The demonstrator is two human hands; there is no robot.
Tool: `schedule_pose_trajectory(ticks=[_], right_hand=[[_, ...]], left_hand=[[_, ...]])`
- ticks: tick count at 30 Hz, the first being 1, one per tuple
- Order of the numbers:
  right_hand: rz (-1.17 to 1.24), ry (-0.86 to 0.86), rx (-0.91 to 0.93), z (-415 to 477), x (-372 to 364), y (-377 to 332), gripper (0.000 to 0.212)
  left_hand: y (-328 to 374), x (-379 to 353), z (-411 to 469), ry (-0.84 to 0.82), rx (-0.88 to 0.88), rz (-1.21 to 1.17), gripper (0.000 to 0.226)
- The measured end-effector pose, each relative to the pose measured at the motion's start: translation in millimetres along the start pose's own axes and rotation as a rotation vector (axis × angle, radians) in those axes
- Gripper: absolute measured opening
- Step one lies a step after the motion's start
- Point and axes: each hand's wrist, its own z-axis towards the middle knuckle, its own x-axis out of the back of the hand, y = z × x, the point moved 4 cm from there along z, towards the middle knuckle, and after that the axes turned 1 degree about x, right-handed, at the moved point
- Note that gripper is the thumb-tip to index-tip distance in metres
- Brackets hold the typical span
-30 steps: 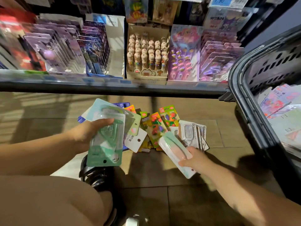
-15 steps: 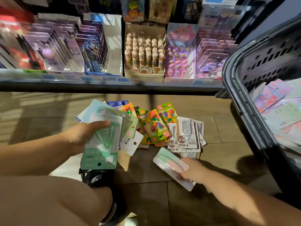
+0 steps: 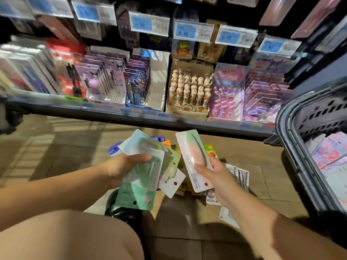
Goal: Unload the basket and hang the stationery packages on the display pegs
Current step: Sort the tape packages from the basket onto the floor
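My left hand (image 3: 120, 168) grips a fanned stack of green and pale blister packages (image 3: 142, 177), their hang holes pointing down. My right hand (image 3: 212, 175) holds a long pink-and-white blister package (image 3: 191, 154) upright above the floor. Under both hands lies a loose pile of colourful packages (image 3: 238, 175) on the tiled floor. The dark basket (image 3: 293, 147) stands at the right with more flat packages (image 3: 330, 156) inside. Blue price tags (image 3: 185, 31) mark the hanging rows above the shelf.
A low shelf edge (image 3: 131, 114) runs across the view, filled with boxed pens (image 3: 189, 91) and purple carded packages (image 3: 105, 79). My bare knee (image 3: 65, 235) and a black shoe (image 3: 122, 212) are at the lower left.
My right hand has lifted the pink-and-white package off the floor pile and turned it upright. The view has tilted up, showing the price tags and hanging rows.
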Motion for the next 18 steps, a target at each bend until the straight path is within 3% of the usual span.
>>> schedule_pose_trajectory(ticks=[4, 6, 8, 11, 15, 18], right_hand=[[-0.130, 0.057, 0.150, 7.4, -9.4, -31.8, 0.037], [-0.205, 0.102, 0.204, 11.0, -6.4, -43.4, 0.054], [-0.266, 0.114, 0.227, 14.6, -0.9, -49.3, 0.065], [-0.195, 0.070, 0.211, 15.3, 2.4, -51.8, 0.038], [-0.033, -0.019, 0.146, 15.2, -4.2, -50.5, 0.051], [-0.034, -0.094, 0.109, 14.9, -10.5, -51.8, 0.037]], left_hand=[[-2.2, -10.8, 0.1, -0.029, 0.060, -0.070, 0.049], [-0.7, -18.0, -0.3, -0.060, 0.100, -0.062, 0.051], [2.4, -21.3, -0.8, -0.107, 0.101, -0.059, 0.069], [7.3, -25.1, -4.0, -0.181, 0.092, -0.053, 0.093], [14.7, -32.6, -2.4, -0.267, 0.050, -0.054, 0.067], [13.5, -36.5, -1.2, -0.284, 0.076, -0.062, 0.066]])
